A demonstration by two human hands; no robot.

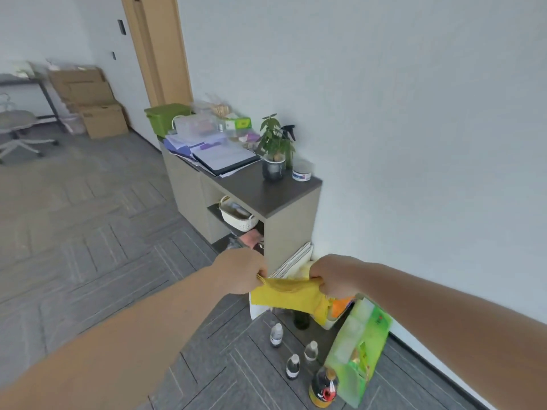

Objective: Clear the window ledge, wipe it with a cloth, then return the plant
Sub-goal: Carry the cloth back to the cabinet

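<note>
A yellow cloth hangs stretched between both hands, in the air in front of a low cabinet. My left hand pinches its left corner and my right hand grips its right end. A small green plant in a dark pot stands on the cabinet's dark top, near the wall, well beyond my hands. No window ledge is in view.
On the cabinet top lie a white tub, a black spray bottle, folders and a green box. Below my hands, on the grey carpet, stand several small bottles, a large bottle and a green bag. Cardboard boxes and a chair stand far left.
</note>
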